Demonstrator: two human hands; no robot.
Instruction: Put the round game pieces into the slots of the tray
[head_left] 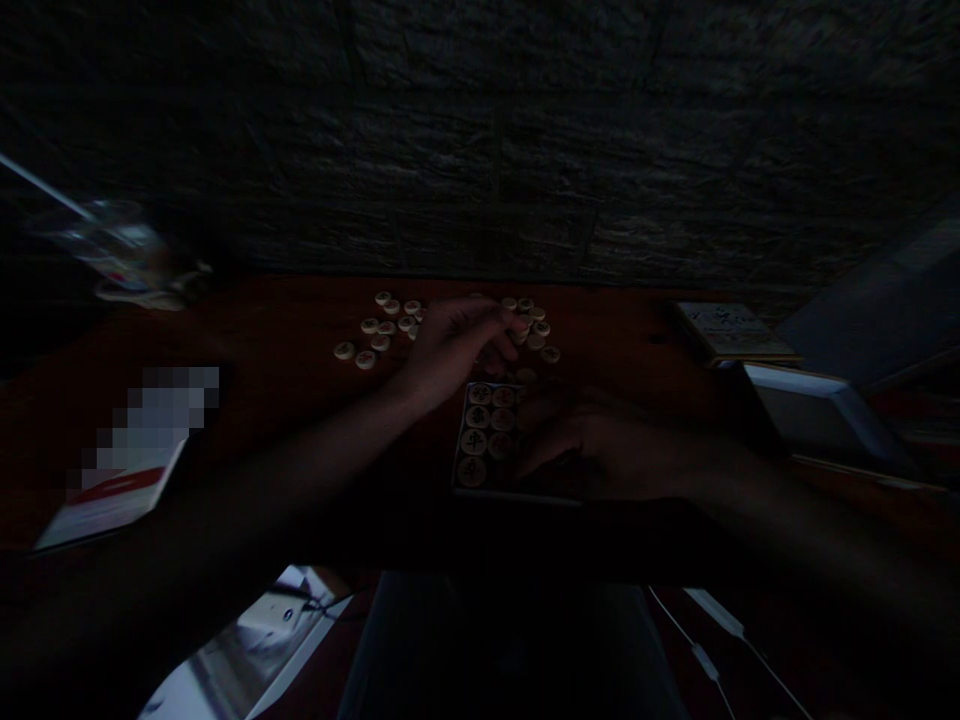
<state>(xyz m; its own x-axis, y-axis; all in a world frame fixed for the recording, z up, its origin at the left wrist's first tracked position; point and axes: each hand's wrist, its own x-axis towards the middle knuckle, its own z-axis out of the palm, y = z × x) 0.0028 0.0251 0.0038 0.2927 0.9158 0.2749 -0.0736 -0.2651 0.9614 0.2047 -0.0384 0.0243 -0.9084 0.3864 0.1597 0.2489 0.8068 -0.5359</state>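
Note:
My left hand (465, 345) reaches over the loose xiangqi pieces (385, 328), its fingers curled in. Its fingertips are close to several pieces on the right of the pile; whether one is between them is too dark to make out. Below it lies a shallow open box (459, 455) with round xiangqi pieces laid flat in rows, marked in black and red. My right hand (592, 440) is low over the right part of this box and covers it. Its thumb stretches toward the pieces, while the other fingertips are lost in shadow.
On the left stand a plastic cup (120, 250) with a straw and a white-and-red booklet or box (127, 480). To the right lie a printed box lid (727, 328) and an open tray (817, 415). A stone wall (480, 150) bounds the table's back. White cables (705, 660) hang below.

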